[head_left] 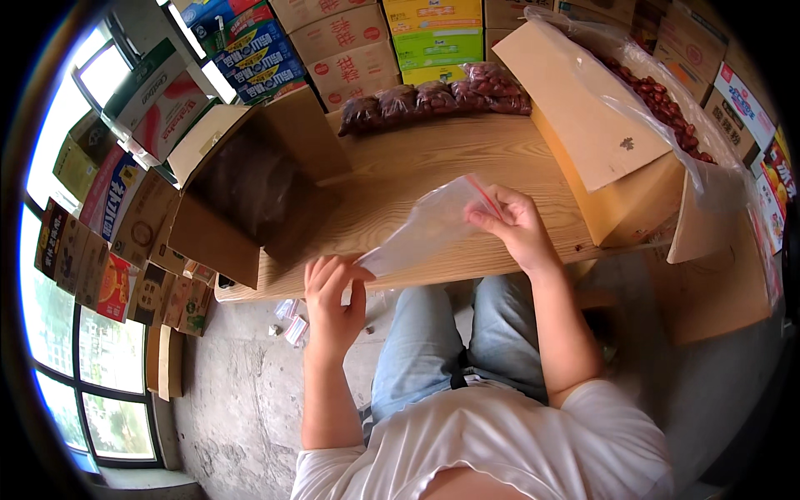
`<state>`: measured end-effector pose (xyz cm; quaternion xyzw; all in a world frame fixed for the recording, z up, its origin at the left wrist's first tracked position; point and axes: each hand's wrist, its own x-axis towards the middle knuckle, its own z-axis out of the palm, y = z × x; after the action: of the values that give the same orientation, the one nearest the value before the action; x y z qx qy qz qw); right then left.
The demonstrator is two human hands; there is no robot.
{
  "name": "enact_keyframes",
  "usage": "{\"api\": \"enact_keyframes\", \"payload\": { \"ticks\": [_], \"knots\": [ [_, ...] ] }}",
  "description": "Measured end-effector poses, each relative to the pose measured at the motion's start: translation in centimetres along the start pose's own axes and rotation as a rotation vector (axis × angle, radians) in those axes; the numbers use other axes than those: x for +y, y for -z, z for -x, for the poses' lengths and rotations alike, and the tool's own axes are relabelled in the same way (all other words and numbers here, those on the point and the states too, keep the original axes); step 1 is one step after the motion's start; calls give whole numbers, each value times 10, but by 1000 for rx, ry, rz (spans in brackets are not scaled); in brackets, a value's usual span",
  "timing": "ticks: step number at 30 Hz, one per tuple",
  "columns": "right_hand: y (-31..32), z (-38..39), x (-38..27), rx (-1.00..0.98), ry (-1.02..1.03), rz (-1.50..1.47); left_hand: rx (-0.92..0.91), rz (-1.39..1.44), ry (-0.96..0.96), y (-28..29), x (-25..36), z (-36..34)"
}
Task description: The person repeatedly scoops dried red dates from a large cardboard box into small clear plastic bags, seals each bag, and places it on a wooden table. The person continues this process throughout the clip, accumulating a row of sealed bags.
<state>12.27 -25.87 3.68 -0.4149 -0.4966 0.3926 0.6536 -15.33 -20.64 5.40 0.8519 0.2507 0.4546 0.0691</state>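
An empty clear zip bag point(421, 225) with a red seal strip is stretched between my hands over the front edge of the wooden table point(417, 162). My right hand point(517, 229) pinches the sealed-strip end, thumb on top. My left hand point(333, 296) grips the opposite corner with its fingers curled, lower and nearer the table's edge. To the right stands a large open carton point(604, 204) with a plastic liner full of red dates point(658, 108). Several filled bags of dark red dates point(425, 100) lie in a row along the back of the table.
An open carton point(217, 225) with dark plastic inside stands at the table's left. Stacked boxes point(350, 75) line the back and left, beside windows. A flattened cardboard piece point(708, 300) is at the lower right. Small plastic packets point(293, 329) lie on the concrete floor.
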Motion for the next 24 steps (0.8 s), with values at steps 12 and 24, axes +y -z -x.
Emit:
{"api": "enact_keyframes", "payload": {
  "ticks": [12, 24],
  "knots": [
    [-8, 37, -45, -77, 292, 669, -79, 218, 28, -36, 40, -29],
    [18, 44, -46, 65, 238, 358, -131, 167, -156, -43, 54, -43]
  ]
}}
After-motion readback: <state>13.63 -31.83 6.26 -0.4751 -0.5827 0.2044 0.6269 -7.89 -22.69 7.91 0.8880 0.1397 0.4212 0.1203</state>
